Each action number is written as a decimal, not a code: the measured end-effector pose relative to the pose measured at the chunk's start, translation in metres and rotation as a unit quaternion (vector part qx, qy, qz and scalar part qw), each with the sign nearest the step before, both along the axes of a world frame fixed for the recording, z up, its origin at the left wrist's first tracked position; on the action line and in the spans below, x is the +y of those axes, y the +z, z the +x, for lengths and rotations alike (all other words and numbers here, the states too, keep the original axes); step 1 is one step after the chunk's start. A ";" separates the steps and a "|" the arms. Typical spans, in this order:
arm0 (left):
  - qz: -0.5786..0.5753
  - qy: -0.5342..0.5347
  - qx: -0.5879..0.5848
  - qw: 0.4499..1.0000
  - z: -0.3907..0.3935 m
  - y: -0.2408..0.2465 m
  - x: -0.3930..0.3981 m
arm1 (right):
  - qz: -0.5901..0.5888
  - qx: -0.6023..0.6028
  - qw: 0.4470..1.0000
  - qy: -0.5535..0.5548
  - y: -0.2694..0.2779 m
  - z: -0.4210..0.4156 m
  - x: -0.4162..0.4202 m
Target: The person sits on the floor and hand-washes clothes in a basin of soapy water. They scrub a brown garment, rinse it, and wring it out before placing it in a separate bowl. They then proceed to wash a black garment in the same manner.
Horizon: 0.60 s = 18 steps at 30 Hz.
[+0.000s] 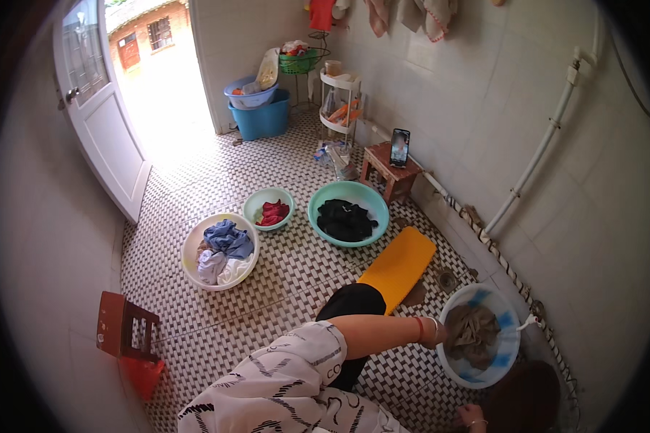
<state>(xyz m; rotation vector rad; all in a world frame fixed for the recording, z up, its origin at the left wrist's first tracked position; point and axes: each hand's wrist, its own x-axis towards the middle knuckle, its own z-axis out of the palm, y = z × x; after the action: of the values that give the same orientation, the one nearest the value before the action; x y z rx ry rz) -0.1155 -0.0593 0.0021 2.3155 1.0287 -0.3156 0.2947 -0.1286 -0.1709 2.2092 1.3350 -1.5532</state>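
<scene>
My left hand, with a red band and a bangle at the wrist, is at the left rim of a white-and-blue plastic basin. Its fingers are mostly hidden, so its grip is unclear. Crumpled brown cloth lies wet in that basin. Lower down, near the bottom edge of the picture, my right hand is partly visible below the basin, its fingers bent. Whether it holds anything cannot be seen. A white tap reaches over the basin's right rim. An orange-yellow washboard lies to the upper left of the basin.
Black clothing soaks in a green basin. Other basins hold red cloth and blue and white clothes. A phone stands on a wooden stool. A floor drain and dark brown shape flank the white-and-blue basin.
</scene>
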 end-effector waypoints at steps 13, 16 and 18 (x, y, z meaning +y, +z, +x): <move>0.038 -0.036 0.025 0.998 0.032 -0.045 0.021 | 0.115 -0.017 0.992 0.054 0.094 -0.045 -0.026; 0.043 -0.046 0.038 0.997 0.036 -0.058 0.026 | 0.107 -0.011 0.993 0.051 0.091 -0.042 -0.025; 0.034 -0.040 0.040 0.998 0.040 -0.062 0.028 | 0.111 0.000 0.993 0.044 0.092 -0.040 -0.028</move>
<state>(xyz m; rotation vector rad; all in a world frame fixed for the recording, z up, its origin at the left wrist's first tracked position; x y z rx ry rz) -0.0753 -0.0317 -0.0598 2.4277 1.0002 -0.4149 0.2549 -0.1563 -0.0785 2.2368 1.6543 -1.4362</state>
